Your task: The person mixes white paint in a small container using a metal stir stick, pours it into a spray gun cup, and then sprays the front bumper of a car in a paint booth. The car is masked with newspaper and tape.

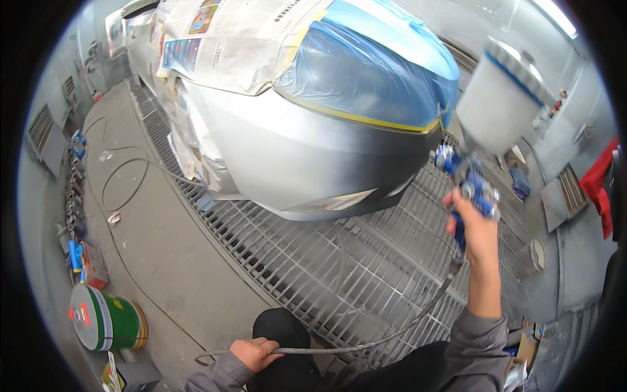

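Observation:
My right hand (pixel 475 225) is wrapped round the handle of a blue spray gun (pixel 467 179), raised at the right. On top of the gun sits a tilted, whitish paint cup (pixel 501 98) with a grey lid. A grey air hose (pixel 392 343) runs from the gun's handle down to my left hand (pixel 258 354), which grips it beside my knee. Before me stands a car's silver bumper corner (pixel 313 153), darker toward its right side. Blue plastic film (pixel 372 72) edged with yellow tape and sheets of newspaper (pixel 228 39) cover the bodywork above it.
Metal floor grating (pixel 261 242) lies under the car. Along the left, the hose loops (pixel 127 183) over the concrete floor (pixel 170 248). A green bucket (pixel 108 317) stands at lower left, a pale bucket (pixel 530 257) at right. Red cloth (pixel 599 189) hangs at the right wall.

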A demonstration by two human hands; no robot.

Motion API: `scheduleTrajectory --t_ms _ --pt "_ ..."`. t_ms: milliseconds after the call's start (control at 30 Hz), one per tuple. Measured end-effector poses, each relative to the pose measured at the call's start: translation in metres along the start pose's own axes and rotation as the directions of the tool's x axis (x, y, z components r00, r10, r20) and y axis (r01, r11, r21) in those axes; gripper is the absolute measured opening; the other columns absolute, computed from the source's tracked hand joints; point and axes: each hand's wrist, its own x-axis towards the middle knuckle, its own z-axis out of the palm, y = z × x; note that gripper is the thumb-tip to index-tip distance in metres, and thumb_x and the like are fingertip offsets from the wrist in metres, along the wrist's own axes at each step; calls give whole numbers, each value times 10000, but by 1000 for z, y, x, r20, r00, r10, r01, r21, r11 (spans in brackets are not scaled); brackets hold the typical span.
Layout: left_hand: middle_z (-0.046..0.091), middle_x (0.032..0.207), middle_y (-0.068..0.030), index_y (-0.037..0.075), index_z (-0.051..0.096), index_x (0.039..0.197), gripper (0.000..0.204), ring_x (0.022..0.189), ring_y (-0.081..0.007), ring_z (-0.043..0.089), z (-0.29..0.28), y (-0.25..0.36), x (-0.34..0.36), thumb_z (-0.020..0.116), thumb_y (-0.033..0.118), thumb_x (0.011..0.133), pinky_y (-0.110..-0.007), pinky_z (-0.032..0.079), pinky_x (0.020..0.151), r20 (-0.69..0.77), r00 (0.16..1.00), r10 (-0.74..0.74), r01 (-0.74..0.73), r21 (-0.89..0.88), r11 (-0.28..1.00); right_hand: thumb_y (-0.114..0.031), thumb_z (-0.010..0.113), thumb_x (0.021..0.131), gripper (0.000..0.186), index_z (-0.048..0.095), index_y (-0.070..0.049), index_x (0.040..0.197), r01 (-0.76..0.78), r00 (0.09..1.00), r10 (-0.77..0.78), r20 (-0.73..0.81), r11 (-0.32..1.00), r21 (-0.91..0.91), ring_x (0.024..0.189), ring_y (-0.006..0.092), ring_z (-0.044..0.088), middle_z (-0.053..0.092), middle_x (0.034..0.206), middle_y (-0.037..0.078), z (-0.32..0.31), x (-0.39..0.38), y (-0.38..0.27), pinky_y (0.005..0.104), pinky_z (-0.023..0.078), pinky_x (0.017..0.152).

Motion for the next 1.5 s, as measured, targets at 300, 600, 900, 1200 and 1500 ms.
scheduleTrajectory --t_ms 300,600,900,1200,1500 --pt "762 890 -45 157 783 1103 328 769 -297 745 -25 -6 -31 794 441 938 -422 590 622 -157 987 -34 25 -59 998 -272 769 979 207 712 -77 934 17 992 -53 -116 958 -287 450 63 526 685 767 -1 -24 56 -63 238 384 395" --pt "723 794 -41 162 793 1088 306 706 -294 727 -36 12 -68 799 428 936 -412 573 589 -129 991 -23 22 -12 1000 -261 796 966 194 719 -83 974 -93 993 102 53 985 -146 454 69 540 685 754 10 47 39 -52 236 390 384" --pt "750 919 -144 150 788 1113 292 837 -365 748 -36 38 -92 771 396 957 -466 613 716 -241 963 -122 100 -100 990 -258 779 1008 235 667 -70 1095 -134 864 7 504 967 215 486 106 552 703 825 56 159 50 -90 263 412 412" --pt "724 871 -134 103 778 1081 289 798 -360 734 -18 78 -49 775 362 953 -455 599 682 -304 952 -46 12 -113 994 -276 766 1015 262 660 -69 1135 -125 867 110 487 992 0 475 104 556 671 777 31 74 86 -72 253 401 385" --pt "709 787 -35 151 793 1071 305 674 -288 721 2 144 61 809 420 927 -400 564 554 -255 965 66 -75 -23 997 -259 780 991 225 649 -82 1037 -117 913 188 362 971 -209 443 88 529 677 751 24 -73 151 -50 261 398 382"
